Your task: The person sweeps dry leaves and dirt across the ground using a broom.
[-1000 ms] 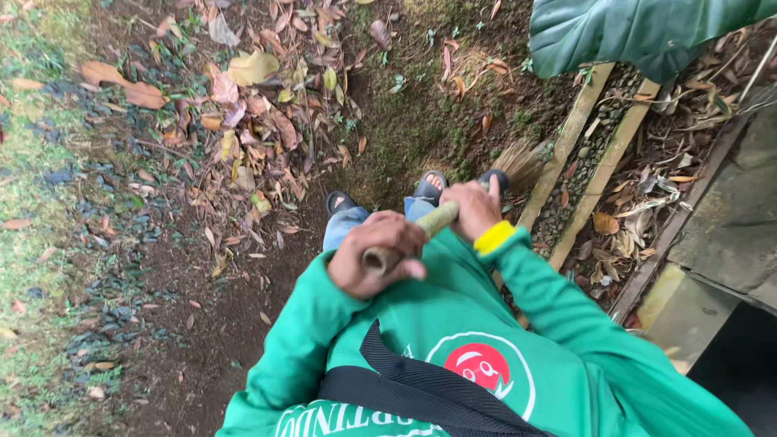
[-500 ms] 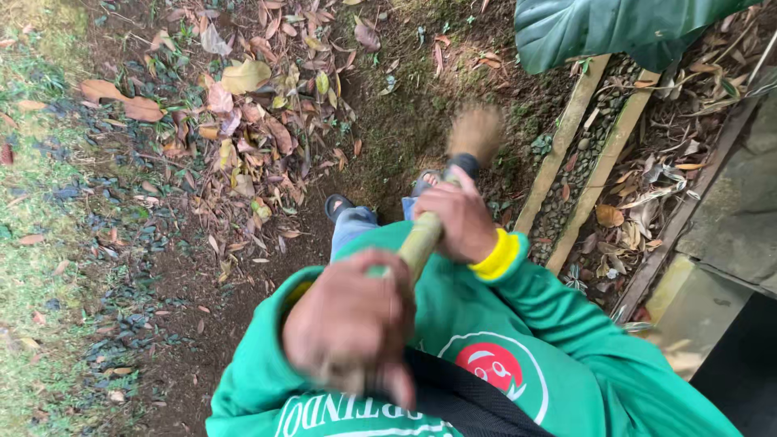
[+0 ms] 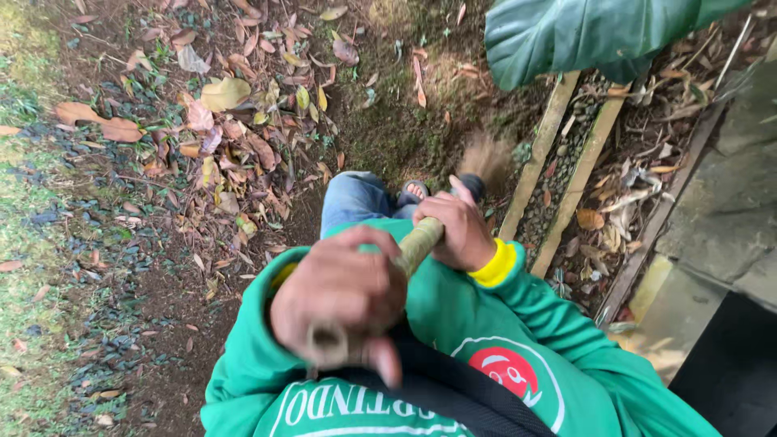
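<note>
I hold a broom with a pale bamboo handle [image 3: 418, 243] in both hands. My left hand [image 3: 340, 299] is closed around the handle's top end, close to the camera. My right hand [image 3: 463, 232], with a yellow cuff at the wrist, grips the handle lower down. The brown bristle head [image 3: 486, 154] is blurred, down by the ground near my sandalled feet [image 3: 413, 193]. I wear a green sweatshirt [image 3: 518, 324] and blue jeans [image 3: 352, 201], with a black strap across my chest.
Dry brown and yellow leaves [image 3: 227, 137] lie heaped on dark soil to the left, with grass [image 3: 24, 267] further left. Two wooden slats [image 3: 538, 158] border a gravel strip on the right. Beyond them are stone paving [image 3: 728, 194] and a big green leaf [image 3: 599, 32] overhead.
My left hand has come up nearer the camera with the handle's top end. The bristle head has swept slightly left along the ground, and my right hand has shifted with it.
</note>
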